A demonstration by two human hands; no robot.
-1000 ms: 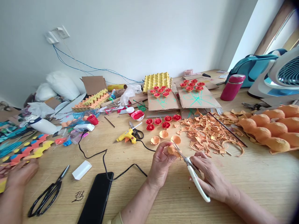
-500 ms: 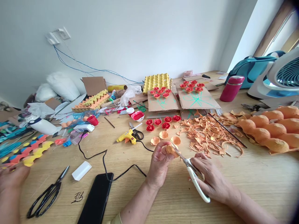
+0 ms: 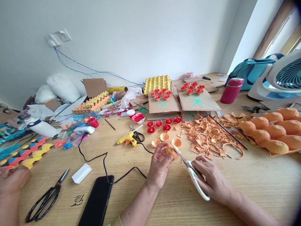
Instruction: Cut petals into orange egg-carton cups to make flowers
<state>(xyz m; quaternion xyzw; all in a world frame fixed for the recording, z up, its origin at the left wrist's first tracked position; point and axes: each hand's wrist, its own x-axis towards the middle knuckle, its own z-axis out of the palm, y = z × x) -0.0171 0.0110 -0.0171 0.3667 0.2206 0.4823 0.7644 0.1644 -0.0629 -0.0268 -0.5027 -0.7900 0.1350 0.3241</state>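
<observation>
The fingers of my left hand [image 3: 159,167] are grasping a small orange cup [image 3: 172,152], which is to the right of the yellow glue gun [image 3: 129,138] and somewhat nearer to me. They cover a part of the cup, so I cannot see its whole rim; its rough outer side shows, and its opening I cannot make out. The fingers of my right hand [image 3: 211,180] are wrapped around the white-handled scissors [image 3: 193,176], also to the right of the glue gun, and partly hide the handle. The blades lie at the cup's edge, but whether they bite into it is hard to tell. The long axis of the scissors runs slantwise: tips away from me and to the left, handle toward me and to the right. Nearer than the glue gun, to its left, a black phone [image 3: 96,201] is cut off below. Far left of the glue gun, another person's hand [image 3: 16,179] is partly outside my view.
</observation>
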